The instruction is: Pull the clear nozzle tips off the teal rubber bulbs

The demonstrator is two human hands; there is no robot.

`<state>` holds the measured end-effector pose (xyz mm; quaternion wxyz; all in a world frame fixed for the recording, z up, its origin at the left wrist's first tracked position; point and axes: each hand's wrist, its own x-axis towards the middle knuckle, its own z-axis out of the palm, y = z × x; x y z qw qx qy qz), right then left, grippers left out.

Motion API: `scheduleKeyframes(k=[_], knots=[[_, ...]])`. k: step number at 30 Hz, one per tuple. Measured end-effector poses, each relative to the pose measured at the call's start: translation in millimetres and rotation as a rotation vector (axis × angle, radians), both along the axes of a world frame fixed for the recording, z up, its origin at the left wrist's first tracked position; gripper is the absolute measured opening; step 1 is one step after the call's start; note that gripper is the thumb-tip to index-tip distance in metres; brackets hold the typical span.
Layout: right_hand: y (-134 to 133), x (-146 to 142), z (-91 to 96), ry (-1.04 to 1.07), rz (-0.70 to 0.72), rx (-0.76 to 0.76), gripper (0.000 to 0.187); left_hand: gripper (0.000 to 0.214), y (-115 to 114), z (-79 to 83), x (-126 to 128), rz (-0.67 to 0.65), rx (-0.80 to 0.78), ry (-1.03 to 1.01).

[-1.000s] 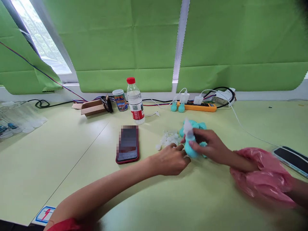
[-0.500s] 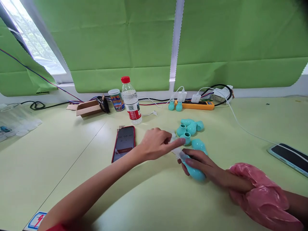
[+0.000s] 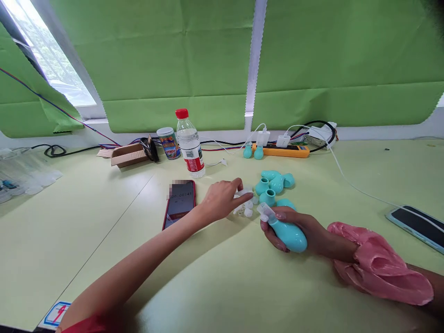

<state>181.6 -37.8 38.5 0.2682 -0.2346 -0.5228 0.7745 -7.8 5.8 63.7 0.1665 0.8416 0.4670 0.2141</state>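
My right hand is wrapped round a teal rubber bulb with a clear plastic tip at its neck, held low over the table. My left hand reaches over a small heap of clear white plastic tips and pinches one between thumb and finger. Just beyond lie several more teal bulbs. A pink plastic sleeve cover sits on my right forearm.
A red-cased phone lies left of my left hand. A water bottle, a tin can and a small cardboard box stand behind it. An orange power strip with chargers and two teal bulbs is at the back; another phone lies at right.
My left hand drew back from the bulb's neck to the heap of tips and pinched one. My right hand turned the bulb, tip now pointing left and up.
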Motion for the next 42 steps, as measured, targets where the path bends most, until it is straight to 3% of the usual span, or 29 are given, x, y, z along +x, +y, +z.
scheduleKeyframes(k=[3, 8, 11, 13, 17, 21, 30, 36, 42], knots=[[1, -2, 3.7, 0.018, -0.014, -0.037, 0.030, 0.034, 4, -13.7, -2, 0.012, 0.175, 0.355], [0, -6, 5.0, 0.058, -0.081, -0.153, 0.028, 0.042, 5, -19.5, -1, 0.035, 0.242, 0.477], [1, -6, 4.0, 0.029, -0.154, -0.163, 0.030, 0.028, 0, -12.8, 3, 0.027, 0.283, 0.359], [1, -7, 3.1, -0.010, -0.215, -0.136, 0.033, 0.018, -7, -8.3, 6, -0.033, 0.261, 0.136], [-1, -10, 0.3, -0.065, -0.360, 0.003, 0.035, 0.009, -22, -3.4, 14, -0.164, 0.023, -0.358], [-5, -13, -2.3, -0.091, -0.392, 0.094, 0.039, 0.020, -29, -5.0, 18, -0.158, -0.070, -0.565], [-7, -14, -1.7, -0.052, -0.363, 0.016, 0.040, 0.021, -25, -6.8, 17, -0.223, -0.055, -0.580], [-9, -15, -7.0, -0.083, -0.492, 0.066, 0.038, 0.023, -31, -13.8, 23, -0.179, 0.179, -0.517], [-12, -16, -13.2, -0.094, -0.549, 0.136, 0.039, 0.018, -37, -19.5, 27, -0.131, 0.241, -0.552]])
